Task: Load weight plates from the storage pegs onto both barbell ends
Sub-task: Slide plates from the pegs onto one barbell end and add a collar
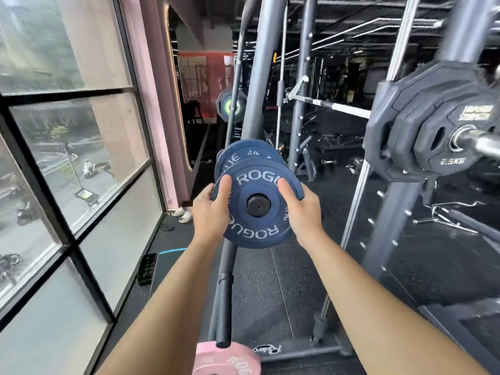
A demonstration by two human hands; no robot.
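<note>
At the storage peg: we stand beside the window with both arms stretched to the front blue plate (254,209), which sits on a dark peg (258,205) whose flat end shows through its centre hole
Left hand: our left hand (209,212) clasps the plate's left rim, thumb laid over the face, the other fingers wrapped behind it
Right hand: our right hand (303,209) holds the right rim the same way, thumb on the face near the white lettering
Second plate: another blue plate (243,155) of like size waits behind, on the same peg as far as we can tell
Barbell end: a bright steel sleeve (481,143) juts out at upper right, already carrying black many-sided plates (422,123), the outer one marked 2.5 kg
Step in hand: we judge we are drawing the front plate off its peg
Doing it well: we should pull straight along the peg, both sides evenly, so the hole does not bind; keep the disc square and support it as it clears the tip
Materials: the blue plate looks matte and rubbery with raised rings and white raised letters; the peg is smooth and dark; the black plates look hard-coated with grip cut-outs
Below: a dark bare bar (224,299) slants down to a pink plate (227,361) over speckled rubber floor (270,293)
</note>
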